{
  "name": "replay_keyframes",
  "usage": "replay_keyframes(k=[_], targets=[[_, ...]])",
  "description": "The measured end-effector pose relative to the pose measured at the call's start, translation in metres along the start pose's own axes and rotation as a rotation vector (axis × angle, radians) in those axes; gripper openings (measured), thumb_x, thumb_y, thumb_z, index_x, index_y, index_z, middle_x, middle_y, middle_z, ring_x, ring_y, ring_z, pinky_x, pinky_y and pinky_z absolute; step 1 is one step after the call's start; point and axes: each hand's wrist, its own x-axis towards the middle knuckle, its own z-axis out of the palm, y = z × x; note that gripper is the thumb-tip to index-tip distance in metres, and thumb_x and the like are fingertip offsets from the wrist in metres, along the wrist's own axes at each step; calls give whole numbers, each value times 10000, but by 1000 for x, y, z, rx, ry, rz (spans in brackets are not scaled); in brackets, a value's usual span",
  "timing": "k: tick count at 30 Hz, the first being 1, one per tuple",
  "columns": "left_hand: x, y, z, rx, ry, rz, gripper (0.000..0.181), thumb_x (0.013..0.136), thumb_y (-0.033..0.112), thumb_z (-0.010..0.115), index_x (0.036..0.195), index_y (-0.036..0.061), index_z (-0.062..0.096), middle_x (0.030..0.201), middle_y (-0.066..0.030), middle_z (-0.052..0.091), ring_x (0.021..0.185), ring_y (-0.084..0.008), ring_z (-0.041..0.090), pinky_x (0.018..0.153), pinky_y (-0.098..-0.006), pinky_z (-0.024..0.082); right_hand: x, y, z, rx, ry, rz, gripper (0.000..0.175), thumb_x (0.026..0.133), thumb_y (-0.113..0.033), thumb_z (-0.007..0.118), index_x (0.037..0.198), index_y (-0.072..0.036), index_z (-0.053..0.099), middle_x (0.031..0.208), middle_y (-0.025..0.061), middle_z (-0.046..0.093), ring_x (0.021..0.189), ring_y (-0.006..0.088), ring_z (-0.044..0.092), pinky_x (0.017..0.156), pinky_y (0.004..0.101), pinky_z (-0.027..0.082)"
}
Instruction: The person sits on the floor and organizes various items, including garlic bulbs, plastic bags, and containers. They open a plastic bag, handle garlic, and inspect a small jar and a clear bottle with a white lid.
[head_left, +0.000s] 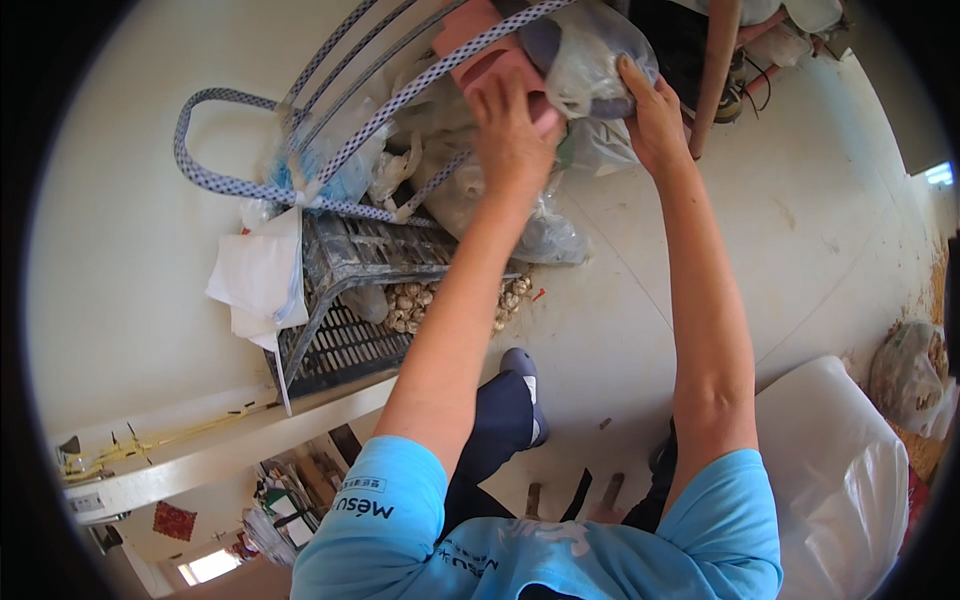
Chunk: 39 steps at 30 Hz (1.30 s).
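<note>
My left hand (517, 135) lies over a pink plastic item (491, 56) with a cut-out opening. Its fingers are bent and slightly blurred, and the thumb side is hidden, so a grip cannot be made out. Beside it, my right hand (658, 116) grips a clear plastic bag (596, 64) with something purple-grey inside, the thumb on top. A frame of dotted tubing (390, 112) crosses in front of the pink item. Below my hands, more clear plastic bags (551, 236) lie bunched together.
A black plastic crate (360, 251) stands at the left, with garlic bulbs (409, 304) below its upper edge. White sheets (259, 274) hang at its side. A wooden pole (716, 75) rises right of my right hand. A white plastic-covered object (832, 457) sits at lower right.
</note>
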Motion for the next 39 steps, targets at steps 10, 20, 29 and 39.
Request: replay_keyframes(k=[10, 20, 29, 39], targets=[[-13, 5, 17, 21, -109, -35, 1010, 691, 368, 863, 1508, 119, 323, 1565, -232, 250, 1450, -482, 197, 1027, -657, 307, -5, 12, -34, -66, 14, 167, 527, 956, -274, 675, 1375, -39, 457, 1307, 76, 567, 1174, 199, 562, 969, 372, 474], [-27, -52, -29, -160, -191, 144, 803, 859, 415, 744, 1458, 6, 399, 1540, -230, 324, 1414, -402, 322, 1152, -463, 292, 7, 23, -19, -67, 12, 75, 447, 988, -220, 581, 1386, -37, 489, 1286, 105, 587, 1194, 246, 563, 1029, 410, 461], [-60, -47, -44, -222, -55, 95, 670, 901, 302, 703, 1423, -1, 414, 1441, -275, 393, 1350, -424, 380, 1120, -474, 315, -11, 20, -29, -82, -68, 126, 515, 974, -271, 603, 1428, -103, 428, 1241, 72, 583, 1111, 229, 578, 878, 388, 523], [-142, -67, -42, -47, -661, -62, 539, 1000, 385, 512, 1365, -9, 472, 1522, -207, 349, 1414, -417, 289, 1116, -544, 281, -40, 44, -76, -312, 316, 122, 463, 994, -420, 532, 1232, -24, 549, 1092, 132, 641, 951, 251, 630, 764, 390, 515]])
